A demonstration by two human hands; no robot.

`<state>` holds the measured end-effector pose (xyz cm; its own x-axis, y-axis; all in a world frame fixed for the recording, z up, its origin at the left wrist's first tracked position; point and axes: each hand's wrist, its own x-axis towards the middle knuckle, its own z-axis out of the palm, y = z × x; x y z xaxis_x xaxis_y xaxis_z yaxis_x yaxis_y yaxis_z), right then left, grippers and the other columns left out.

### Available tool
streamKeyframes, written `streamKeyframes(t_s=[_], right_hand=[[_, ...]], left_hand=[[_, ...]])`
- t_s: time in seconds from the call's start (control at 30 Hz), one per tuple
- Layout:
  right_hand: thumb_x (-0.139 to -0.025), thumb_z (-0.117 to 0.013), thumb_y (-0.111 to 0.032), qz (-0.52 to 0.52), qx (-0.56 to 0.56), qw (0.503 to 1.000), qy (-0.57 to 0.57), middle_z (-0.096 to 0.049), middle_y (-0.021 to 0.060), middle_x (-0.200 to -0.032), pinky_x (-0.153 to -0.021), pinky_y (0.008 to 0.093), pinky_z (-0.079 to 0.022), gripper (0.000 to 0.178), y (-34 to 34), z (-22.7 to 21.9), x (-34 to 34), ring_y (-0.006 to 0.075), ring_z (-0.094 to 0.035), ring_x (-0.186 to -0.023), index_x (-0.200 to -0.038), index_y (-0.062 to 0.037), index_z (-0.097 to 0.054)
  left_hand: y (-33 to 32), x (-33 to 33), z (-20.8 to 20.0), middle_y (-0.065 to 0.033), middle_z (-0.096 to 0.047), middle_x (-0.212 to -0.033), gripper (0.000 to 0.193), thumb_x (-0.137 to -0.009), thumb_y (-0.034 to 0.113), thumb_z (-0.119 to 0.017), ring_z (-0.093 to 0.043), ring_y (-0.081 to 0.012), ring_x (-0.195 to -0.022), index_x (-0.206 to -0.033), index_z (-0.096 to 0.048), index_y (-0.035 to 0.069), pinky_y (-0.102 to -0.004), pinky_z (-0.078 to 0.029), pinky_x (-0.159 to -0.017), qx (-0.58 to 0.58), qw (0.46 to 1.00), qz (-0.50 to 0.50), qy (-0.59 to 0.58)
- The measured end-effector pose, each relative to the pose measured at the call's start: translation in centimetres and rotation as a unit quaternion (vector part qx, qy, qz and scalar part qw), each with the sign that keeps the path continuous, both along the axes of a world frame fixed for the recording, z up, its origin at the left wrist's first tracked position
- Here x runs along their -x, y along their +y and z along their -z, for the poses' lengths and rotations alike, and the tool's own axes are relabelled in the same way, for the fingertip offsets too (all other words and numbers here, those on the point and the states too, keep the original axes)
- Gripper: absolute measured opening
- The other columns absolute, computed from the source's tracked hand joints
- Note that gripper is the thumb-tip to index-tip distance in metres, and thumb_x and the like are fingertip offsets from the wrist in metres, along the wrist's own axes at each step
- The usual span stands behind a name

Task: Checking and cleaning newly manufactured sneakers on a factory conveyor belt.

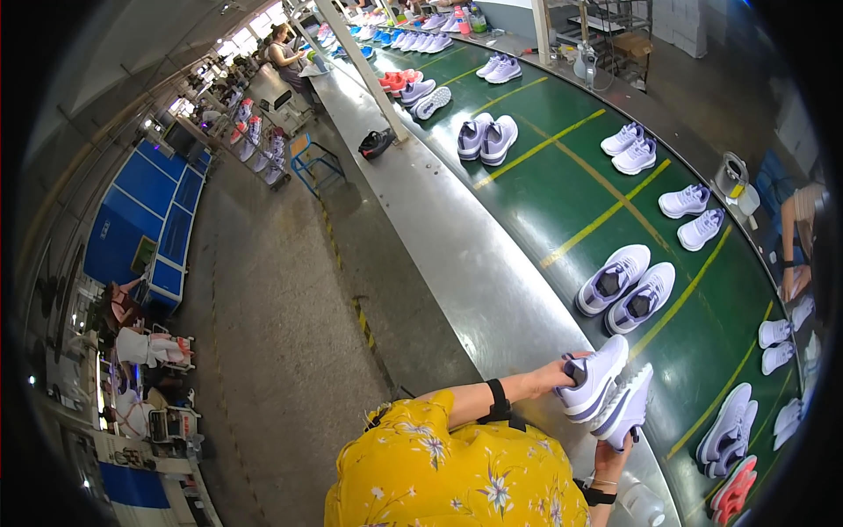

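green conveyor belt [562, 176] bearing sneaker pairs [499, 140], steel table [465, 263] alongside; left hand [553, 376] with grip closed around lavender-white sneaker [601, 379], right hand [610, 457] gripping matching sneaker [625, 406], both held over table edge

The person's left fingers [560, 376] hold one white-and-purple shoe [601, 376], and the right fingers [606, 451] grip a second shoe [627, 406] by the heel, beside the metal bench [457, 241]. Pale pairs [627, 294] stand along a green belt [549, 206] marked with yellow lines [575, 235]; coral shoes [734, 492] lie lower right.
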<state>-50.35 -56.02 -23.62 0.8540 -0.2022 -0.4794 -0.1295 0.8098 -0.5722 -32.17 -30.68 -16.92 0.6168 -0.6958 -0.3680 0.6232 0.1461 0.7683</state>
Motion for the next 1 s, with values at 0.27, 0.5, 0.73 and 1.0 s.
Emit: streamKeyframes(t_s=[0.27, 0.5, 0.73, 1.0], right_hand=[[-0.098, -0.050, -0.042, -0.025, -0.023, 0.993, -0.109, -0.048, 0.0092, -0.150, -0.115, 0.0431, -0.035, 0.063, 1.4, -2.5, -0.4, 0.0261, -0.045, -0.139, -0.149, -0.0060, -0.040], [-0.097, -0.048, -0.047, -0.052, -0.042, 0.992, -0.105, -0.049, 0.0091, -0.150, -0.115, 0.0417, -0.035, 0.066, 0.3, -3.7, 0.8, 0.0260, -0.045, -0.139, -0.149, -0.0066, -0.042], [-0.092, -0.058, -0.056, -0.043, -0.055, 0.995, -0.068, -0.042, 0.0067, -0.156, -0.118, 0.0475, -0.032, 0.080, 0.3, -3.5, 3.1, 0.0270, -0.041, -0.143, -0.155, -0.0117, -0.034], [-0.095, -0.051, -0.038, -0.036, -0.065, 0.996, -0.047, -0.055, 0.0097, -0.145, -0.112, 0.0423, -0.039, 0.061, 1.5, -2.8, 1.8, 0.0260, -0.052, -0.133, -0.147, -0.0053, -0.045]], left_hand=[[-0.7, 0.1, -3.3, -0.0083, -0.056, -0.137, 0.081, -0.080, -0.005, -0.059, -0.053, -0.0176, -0.124, -0.155, -0.035, 0.013, -0.0302, -0.042, -0.107, 0.020, 0.992, 0.055, 0.116], [-1.5, 2.1, -4.5, -0.0090, -0.053, -0.141, 0.086, -0.080, -0.008, -0.057, -0.051, -0.0174, -0.126, -0.157, -0.029, 0.015, -0.0304, -0.041, -0.108, 0.064, 0.992, 0.050, 0.095], [-1.7, 3.3, -2.4, -0.0067, -0.064, -0.127, 0.053, -0.088, 0.001, -0.066, -0.063, -0.0174, -0.110, -0.139, -0.053, 0.003, -0.0364, -0.053, -0.096, 0.052, 0.982, 0.045, 0.174], [-0.6, 2.3, -2.8, -0.0154, -0.058, -0.136, 0.062, -0.082, -0.008, -0.057, -0.062, -0.0261, -0.120, -0.143, -0.047, 0.000, -0.0408, -0.050, -0.105, 0.030, 0.984, 0.042, 0.170]])
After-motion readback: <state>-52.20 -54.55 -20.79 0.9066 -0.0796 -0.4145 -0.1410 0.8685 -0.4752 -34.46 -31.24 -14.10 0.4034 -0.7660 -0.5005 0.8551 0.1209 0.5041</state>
